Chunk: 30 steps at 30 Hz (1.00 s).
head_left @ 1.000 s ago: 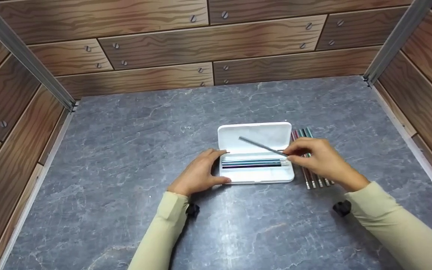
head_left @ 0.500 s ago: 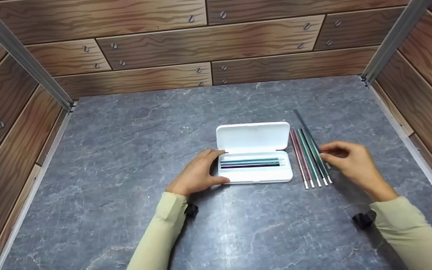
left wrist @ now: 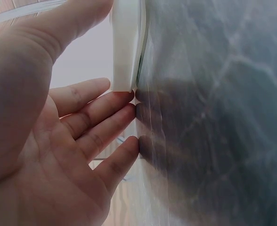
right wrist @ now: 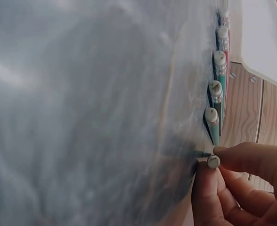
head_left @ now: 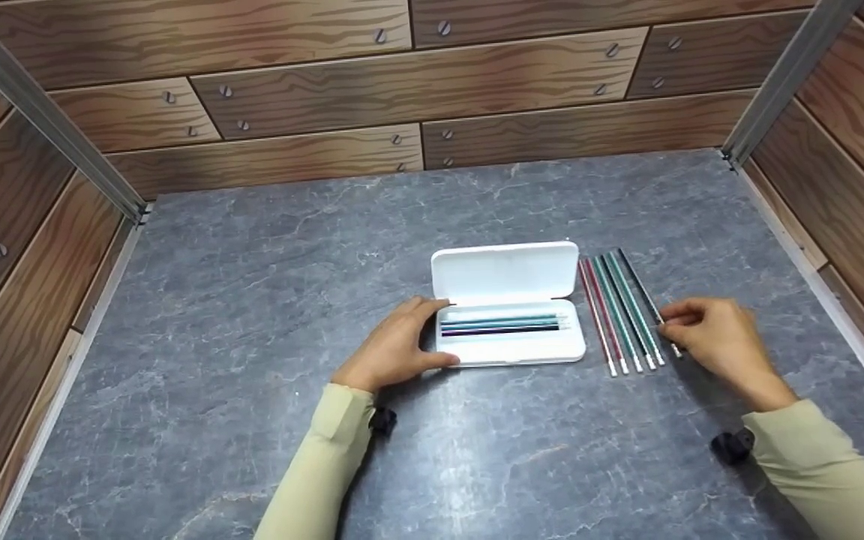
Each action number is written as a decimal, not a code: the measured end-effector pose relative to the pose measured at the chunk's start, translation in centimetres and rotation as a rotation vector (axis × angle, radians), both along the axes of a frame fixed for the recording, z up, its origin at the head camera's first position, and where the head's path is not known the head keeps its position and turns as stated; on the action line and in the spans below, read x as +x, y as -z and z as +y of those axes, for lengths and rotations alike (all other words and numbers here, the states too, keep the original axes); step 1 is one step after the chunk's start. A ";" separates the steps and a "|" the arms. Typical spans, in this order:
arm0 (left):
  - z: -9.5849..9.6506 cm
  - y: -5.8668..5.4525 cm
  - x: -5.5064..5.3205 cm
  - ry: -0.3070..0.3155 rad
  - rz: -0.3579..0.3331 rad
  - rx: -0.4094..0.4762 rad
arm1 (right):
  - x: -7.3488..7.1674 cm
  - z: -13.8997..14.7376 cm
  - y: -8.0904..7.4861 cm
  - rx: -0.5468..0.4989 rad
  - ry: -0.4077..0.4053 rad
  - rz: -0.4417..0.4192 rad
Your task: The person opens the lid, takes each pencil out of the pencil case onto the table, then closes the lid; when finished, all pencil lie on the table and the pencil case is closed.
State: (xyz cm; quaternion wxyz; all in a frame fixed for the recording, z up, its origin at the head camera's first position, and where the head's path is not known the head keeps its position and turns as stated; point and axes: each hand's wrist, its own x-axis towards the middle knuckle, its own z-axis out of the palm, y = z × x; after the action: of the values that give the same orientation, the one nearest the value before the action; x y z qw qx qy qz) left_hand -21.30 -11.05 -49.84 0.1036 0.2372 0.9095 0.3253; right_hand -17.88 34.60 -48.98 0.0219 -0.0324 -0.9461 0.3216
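An open white pencil case (head_left: 511, 351) lies on the table, its lid (head_left: 503, 271) raised at the back. Blue, teal and dark pencils lie lengthwise inside. My left hand (head_left: 396, 343) holds the case's left end, thumb at the front corner and fingers toward the hinge. To the right, my right hand (head_left: 721, 341) pinches a dark pencil (head_left: 638, 283) near its eraser end. Seen from the right wrist, its white eraser (right wrist: 214, 161) sits between thumb and fingertips. Beside it, a row of red and green pencils (head_left: 618, 313) lies with erasers toward me.
The grey marbled tabletop (head_left: 267, 300) spreads around the case. Wood-patterned panels (head_left: 312, 105) wall in the back and both sides, with metal posts (head_left: 792, 82) at the corners.
My right hand has carried the dark pencil from over the case to the right, lowering it beside the row's right end. The left hand has stayed on the case.
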 end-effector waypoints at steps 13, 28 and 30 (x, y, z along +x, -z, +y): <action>0.0 -0.1 -0.1 0.001 0.003 -0.007 | -0.1 -0.3 0.1 0.022 -0.027 -0.007; 0.0 0.0 0.0 0.001 0.002 -0.001 | -0.9 -2.4 -1.9 0.033 -0.032 0.218; 0.0 0.1 0.0 -0.002 0.003 -0.003 | -1.5 -3.5 -2.5 -0.007 -0.110 0.224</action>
State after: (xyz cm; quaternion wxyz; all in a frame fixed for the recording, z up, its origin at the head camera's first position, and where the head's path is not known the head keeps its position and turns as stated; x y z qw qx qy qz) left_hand -21.26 -11.03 -49.89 0.1022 0.2366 0.9105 0.3235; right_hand -19.37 31.11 -46.53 0.1098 0.0556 -0.9369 0.3272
